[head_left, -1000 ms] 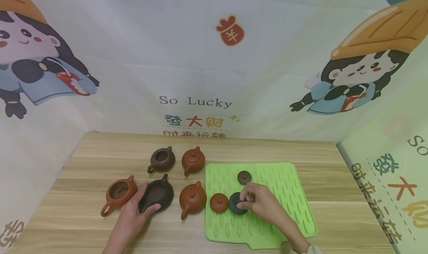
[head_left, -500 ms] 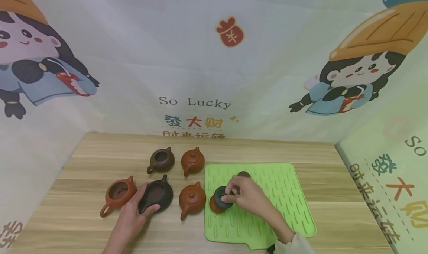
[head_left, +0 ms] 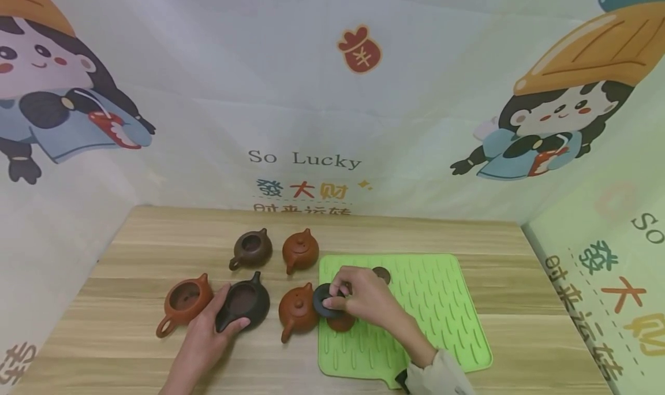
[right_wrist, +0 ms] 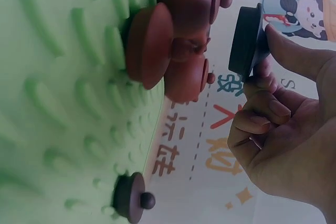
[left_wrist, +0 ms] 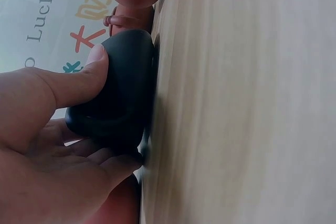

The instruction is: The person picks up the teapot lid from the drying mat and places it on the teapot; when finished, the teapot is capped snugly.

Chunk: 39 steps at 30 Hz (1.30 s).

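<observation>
My left hand (head_left: 205,340) grips the sides of a black teapot (head_left: 249,302), which has no lid and stands on the table. In the left wrist view the thumb lies on one side of it and the fingers on the other. My right hand (head_left: 366,297) pinches a black teapot lid (right_wrist: 245,43) and holds it in the air over the green mat's left edge. Beneath it a reddish-brown lid (head_left: 341,324) sits on the mat, partly hidden. A lidded reddish teapot (head_left: 299,314) stands just left of the held lid.
The green mat (head_left: 426,302) lies right of the teapots, with a dark brown lid (head_left: 382,275) behind my right hand. An open orange teapot (head_left: 188,297) is left of the black one. Farther back stand a brown open teapot (head_left: 253,248) and a lidded orange teapot (head_left: 301,249).
My right hand has lifted the black lid from the mat and carried it left, over the reddish-brown lid. My left hand stays on the black teapot.
</observation>
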Available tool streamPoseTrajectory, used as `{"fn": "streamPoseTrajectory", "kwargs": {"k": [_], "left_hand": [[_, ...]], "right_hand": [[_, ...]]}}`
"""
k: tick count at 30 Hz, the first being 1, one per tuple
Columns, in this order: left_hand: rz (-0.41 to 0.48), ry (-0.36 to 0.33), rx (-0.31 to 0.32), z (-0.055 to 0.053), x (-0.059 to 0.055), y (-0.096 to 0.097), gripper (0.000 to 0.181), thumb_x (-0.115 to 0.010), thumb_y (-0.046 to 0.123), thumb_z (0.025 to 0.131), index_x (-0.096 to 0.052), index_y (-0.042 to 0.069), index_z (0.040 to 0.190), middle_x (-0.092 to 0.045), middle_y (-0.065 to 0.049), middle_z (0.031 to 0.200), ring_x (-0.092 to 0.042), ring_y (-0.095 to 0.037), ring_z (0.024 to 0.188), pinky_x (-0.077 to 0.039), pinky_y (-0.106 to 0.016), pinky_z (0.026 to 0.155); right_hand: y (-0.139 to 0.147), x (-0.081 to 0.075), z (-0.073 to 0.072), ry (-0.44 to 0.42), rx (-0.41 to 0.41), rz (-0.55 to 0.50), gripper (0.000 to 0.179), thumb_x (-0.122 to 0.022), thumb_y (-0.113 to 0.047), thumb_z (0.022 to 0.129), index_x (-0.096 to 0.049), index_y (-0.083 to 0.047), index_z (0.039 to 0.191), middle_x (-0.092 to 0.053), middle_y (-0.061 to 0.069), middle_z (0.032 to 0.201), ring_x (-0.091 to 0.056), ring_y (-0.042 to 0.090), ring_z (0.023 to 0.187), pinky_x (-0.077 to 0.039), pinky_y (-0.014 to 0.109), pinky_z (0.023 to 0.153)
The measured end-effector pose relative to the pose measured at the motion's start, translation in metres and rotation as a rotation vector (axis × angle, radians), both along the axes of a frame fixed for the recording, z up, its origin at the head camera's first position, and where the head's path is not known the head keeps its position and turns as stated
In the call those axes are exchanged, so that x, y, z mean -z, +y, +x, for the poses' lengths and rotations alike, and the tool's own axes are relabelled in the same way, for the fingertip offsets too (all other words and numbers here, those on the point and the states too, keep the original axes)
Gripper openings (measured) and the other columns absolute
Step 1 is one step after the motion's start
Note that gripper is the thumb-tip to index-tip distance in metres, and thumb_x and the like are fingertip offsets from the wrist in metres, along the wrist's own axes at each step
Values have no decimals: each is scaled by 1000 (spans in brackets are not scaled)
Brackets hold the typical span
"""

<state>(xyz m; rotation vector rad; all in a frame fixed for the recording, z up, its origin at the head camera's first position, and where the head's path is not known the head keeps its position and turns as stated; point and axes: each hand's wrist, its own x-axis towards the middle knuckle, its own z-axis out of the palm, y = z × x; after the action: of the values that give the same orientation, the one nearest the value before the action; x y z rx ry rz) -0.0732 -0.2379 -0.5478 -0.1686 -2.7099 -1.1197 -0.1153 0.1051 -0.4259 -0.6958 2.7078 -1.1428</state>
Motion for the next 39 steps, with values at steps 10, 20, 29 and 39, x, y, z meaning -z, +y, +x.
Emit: {"fn": "streamPoseTrajectory", "kwargs": {"k": [10,20,29,39], "left_hand": [[-3,-44,6,-1,3,-3,84,-91,24,91,-50,-4,159,-60,-35,151,-59,-58,137,-50,-71,106],[10,-83,1,0,-2,-2,85,-91,24,92,-48,-3,160,-58,-35,154,-57,-58,140,-49,-72,108],[13,-74,2,-3,4,-2,84,-91,25,92,-49,-2,159,-60,-35,152,-58,-57,139,-49,-71,109],[12,-73,-1,-2,2,-2,83,-91,24,92,-49,-1,160,-60,-34,152,-58,-57,139,-49,-71,109]], "right_hand": [[-21,-3,-6,0,-40,-5,25,-92,-18,90,-70,-12,81,-50,-9,73,-43,2,67,-38,21,65],[-48,-4,-9,-38,-43,0,26,-92,-20,90,-70,-15,79,-48,-9,72,-44,4,67,-36,21,61],[-68,-7,-13,-57,-60,1,23,-93,-18,89,-72,-14,80,-48,-11,68,-44,4,65,-35,20,58],[-92,-11,-20,-58,-57,32,24,-93,-24,88,-74,-13,79,-47,-13,64,-44,1,60,-37,19,55]]}}
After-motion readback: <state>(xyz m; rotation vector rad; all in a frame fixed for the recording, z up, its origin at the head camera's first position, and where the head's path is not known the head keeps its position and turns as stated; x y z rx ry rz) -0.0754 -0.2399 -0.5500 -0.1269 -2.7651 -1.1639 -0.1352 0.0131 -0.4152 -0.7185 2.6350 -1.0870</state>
